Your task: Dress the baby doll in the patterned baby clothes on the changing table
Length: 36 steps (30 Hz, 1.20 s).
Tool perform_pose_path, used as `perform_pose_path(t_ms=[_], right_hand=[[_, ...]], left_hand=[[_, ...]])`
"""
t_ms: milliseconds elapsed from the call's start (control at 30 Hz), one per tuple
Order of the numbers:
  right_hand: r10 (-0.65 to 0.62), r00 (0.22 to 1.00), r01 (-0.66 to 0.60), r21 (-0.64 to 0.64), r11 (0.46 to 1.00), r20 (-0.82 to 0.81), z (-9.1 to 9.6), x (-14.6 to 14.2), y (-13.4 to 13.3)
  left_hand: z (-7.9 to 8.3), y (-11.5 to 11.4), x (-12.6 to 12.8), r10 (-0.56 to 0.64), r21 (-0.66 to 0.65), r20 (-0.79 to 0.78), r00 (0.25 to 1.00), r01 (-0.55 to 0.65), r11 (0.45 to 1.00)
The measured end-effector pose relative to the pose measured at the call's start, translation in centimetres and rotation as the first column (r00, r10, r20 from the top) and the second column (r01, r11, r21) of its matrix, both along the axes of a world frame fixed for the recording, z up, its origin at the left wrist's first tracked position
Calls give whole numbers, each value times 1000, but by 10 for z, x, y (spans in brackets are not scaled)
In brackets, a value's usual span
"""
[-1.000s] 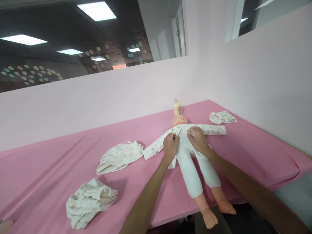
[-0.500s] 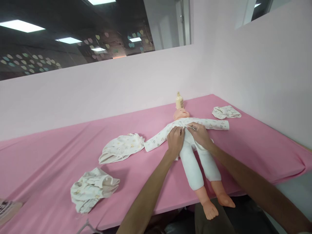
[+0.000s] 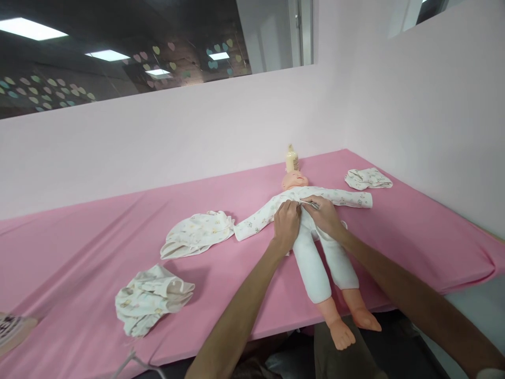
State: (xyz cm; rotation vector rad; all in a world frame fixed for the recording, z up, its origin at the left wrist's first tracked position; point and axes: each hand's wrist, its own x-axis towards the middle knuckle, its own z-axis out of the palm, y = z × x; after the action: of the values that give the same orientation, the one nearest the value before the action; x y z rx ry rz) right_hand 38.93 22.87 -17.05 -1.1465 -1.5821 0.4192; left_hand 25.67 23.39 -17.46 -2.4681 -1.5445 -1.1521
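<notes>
A baby doll (image 3: 313,271) lies on its back with its feet past the table's near edge. It wears a white printed long-sleeved baby shirt (image 3: 258,217), arms spread wide, and its legs are white. Both hands meet at the shirt's front over the belly. My left hand (image 3: 286,223) is closed, its fingertips pinching the shirt at the middle. Close beside it, my right hand (image 3: 324,216) pinches a thin white strip of the shirt, perhaps a tie. The fingers partly hide the exact spot they grip.
On the pink-covered table (image 3: 229,295) lie a printed garment (image 3: 199,234), a crumpled one (image 3: 152,300) and a folded cloth (image 3: 369,179). A pump bottle (image 3: 292,159) stands behind the doll's head. White walls (image 3: 177,142) bound the back and right. A beige item (image 3: 16,331) lies far left.
The view has shifted slightly, so the whole scene sits a little higher. Both hands stay at the shirt's front with only small finger movement.
</notes>
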Motion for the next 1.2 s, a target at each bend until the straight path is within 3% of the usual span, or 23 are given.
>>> perform_pose_path(t_ms=[133,267,433,700,833,1033,1200], right_hand=[[-22,998,22,9,1000,57,-1,-2,-2],[-52,984,44,48,998,172,-3,-3,-3],[-45,963,30,61,998,267,-7,-5,-2],[-62,955,46,61,997,290,-7,-6,-5],[-62,945,47,54,997,322,-5,-7,-7],[-76,948,69,32,997,309,-1,-9,-10],[-150,954,147,31,989,260,-3,-10,-10]], left_hand=[[0,0,0,0,-23,83,997,2,1000],[3,1,1,4,-113,261,965,27,993],[9,-1,1,-27,-269,508,861,188,945],[11,2,-4,41,-400,710,703,354,846],[13,5,-8,102,-459,746,658,398,795],[11,8,-8,69,-439,688,723,339,832],[11,8,-6,98,-459,744,662,399,794]])
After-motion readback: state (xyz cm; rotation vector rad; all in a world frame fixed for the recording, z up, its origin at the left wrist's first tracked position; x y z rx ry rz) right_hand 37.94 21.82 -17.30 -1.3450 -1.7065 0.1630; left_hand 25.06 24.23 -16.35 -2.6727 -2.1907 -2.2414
